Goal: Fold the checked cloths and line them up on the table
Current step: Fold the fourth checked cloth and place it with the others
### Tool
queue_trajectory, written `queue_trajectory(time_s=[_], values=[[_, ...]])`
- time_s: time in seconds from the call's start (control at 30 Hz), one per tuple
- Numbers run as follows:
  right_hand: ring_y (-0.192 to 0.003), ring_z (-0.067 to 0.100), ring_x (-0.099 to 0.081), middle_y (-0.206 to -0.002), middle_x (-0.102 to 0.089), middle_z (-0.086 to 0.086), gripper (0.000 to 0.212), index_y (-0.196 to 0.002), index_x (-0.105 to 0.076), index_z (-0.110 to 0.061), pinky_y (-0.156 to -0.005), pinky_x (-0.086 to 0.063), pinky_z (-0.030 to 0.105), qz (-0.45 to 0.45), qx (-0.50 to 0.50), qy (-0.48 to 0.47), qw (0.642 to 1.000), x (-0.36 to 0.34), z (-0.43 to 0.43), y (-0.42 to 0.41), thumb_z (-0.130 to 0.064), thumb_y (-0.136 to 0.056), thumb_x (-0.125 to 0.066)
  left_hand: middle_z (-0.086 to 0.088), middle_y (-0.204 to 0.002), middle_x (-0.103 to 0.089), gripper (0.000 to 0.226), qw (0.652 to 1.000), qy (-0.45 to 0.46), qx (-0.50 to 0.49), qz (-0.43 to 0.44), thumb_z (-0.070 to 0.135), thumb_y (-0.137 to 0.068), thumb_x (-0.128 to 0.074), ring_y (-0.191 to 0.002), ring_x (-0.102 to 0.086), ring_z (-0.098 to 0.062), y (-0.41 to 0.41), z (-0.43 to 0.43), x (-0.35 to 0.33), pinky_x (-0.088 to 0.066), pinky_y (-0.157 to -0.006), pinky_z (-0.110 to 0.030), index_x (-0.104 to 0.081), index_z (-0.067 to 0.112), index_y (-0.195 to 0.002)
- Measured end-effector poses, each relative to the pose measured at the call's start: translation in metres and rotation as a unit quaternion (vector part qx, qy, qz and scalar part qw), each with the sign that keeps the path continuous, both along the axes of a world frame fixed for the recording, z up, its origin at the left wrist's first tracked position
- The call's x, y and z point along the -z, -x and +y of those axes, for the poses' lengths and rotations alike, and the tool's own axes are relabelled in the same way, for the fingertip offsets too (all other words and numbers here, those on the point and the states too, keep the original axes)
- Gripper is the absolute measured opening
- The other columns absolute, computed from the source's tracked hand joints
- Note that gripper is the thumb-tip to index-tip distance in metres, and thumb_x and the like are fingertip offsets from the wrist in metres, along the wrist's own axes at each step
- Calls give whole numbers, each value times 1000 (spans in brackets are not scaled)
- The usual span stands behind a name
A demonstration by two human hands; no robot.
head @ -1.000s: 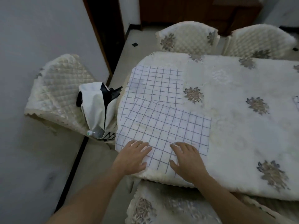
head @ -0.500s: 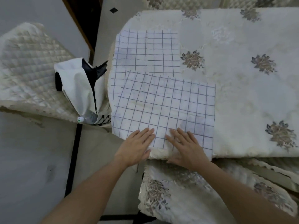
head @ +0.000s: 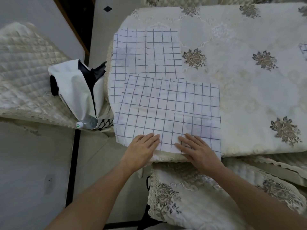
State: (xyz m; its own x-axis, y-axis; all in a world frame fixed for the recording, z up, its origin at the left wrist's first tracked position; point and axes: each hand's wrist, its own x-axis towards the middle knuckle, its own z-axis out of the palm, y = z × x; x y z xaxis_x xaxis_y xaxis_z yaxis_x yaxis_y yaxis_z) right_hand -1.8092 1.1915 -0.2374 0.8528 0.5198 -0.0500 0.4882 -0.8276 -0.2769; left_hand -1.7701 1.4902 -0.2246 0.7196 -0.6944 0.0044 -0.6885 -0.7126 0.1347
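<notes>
Checked cloth (head: 167, 110): white with a thin dark grid, folded into a broad rectangle, flat on the table (head: 249, 97) at its near left corner, near hem right at the table's lip. Slightly skewed, with faint creases across the middle. Overlapping, at 11 o'clock, a second checked cloth (head: 146, 52) of the same pattern, also flat, hanging a little off the table's left side.

Left hand (head: 142, 146) laid flat at 7 o'clock on the near cloth, fingers straight and together, gripping nothing. Right hand (head: 197, 148) flat at 5 o'clock on it, fingers straight and slightly spread, pressing the hem, likewise gripping nothing. Hands near each other, not touching.

At 9 o'clock from the cloths, a white and black bag (head: 74, 90) on a quilted chair (head: 25, 63), just beside the table's edge, a capped clear bottle (head: 83, 124) poking from its lower end. At 6 o'clock, below the hands, another covered chair (head: 191, 196) against the table. At 3 o'clock, at the picture's edge, a sliver of more checked fabric (head: 304, 48).
</notes>
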Motion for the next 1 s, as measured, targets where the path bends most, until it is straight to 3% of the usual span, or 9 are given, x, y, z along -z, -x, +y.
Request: queue_trajectory(time_s=[0.3,0.47,0.63,0.87,1.0], values=[[-148,25,-34,-158,-40,-3,49,-151,-39,-31,-112,-41,52,-8,37,14,999,-9,-57,10,-30,-102,-39,-2,-149,-51,50,1000,1,-2,11,17,-91,-57,-138,-47,-22,2,22,0,-36,-112,-43,-54,17,-141],[-148,22,-34,-157,-41,-4,49,-150,-41,-32,-111,-41,50,8,57,17,998,-15,-92,19,-28,-101,-42,-2,-149,-51,76,999,20,-3,50,3,-72,-81,-137,-48,-22,12,13,-4,-44,-110,-43,-54,16,-141],[-143,25,-42,-153,-46,-4,44,-146,-49,-30,-108,-44,49,7,55,-10,998,-21,-116,16,-35,-105,-34,-1,-153,-46,84,993,63,-14,95,-4,-72,-80,-140,-44,-22,22,-4,-13,-44,-110,-44,-47,18,-146],[-135,28,-51,-147,-53,-2,46,-141,-57,-26,-98,-53,50,6,33,-41,999,-20,-150,-2,-39,-106,-29,-4,-147,-52,67,981,127,-57,138,-7,-83,-73,-133,-52,-25,20,-31,-23,-47,-107,-45,-53,14,-143],[-134,29,-52,-143,-57,-1,40,-136,-61,-24,-98,-54,50,9,24,-32,999,-17,-157,-3,-35,-102,-43,-3,-145,-54,61,977,122,-83,154,-6,-87,-68,-133,-51,-24,28,-25,-25,-43,-110,-42,-54,17,-142]])
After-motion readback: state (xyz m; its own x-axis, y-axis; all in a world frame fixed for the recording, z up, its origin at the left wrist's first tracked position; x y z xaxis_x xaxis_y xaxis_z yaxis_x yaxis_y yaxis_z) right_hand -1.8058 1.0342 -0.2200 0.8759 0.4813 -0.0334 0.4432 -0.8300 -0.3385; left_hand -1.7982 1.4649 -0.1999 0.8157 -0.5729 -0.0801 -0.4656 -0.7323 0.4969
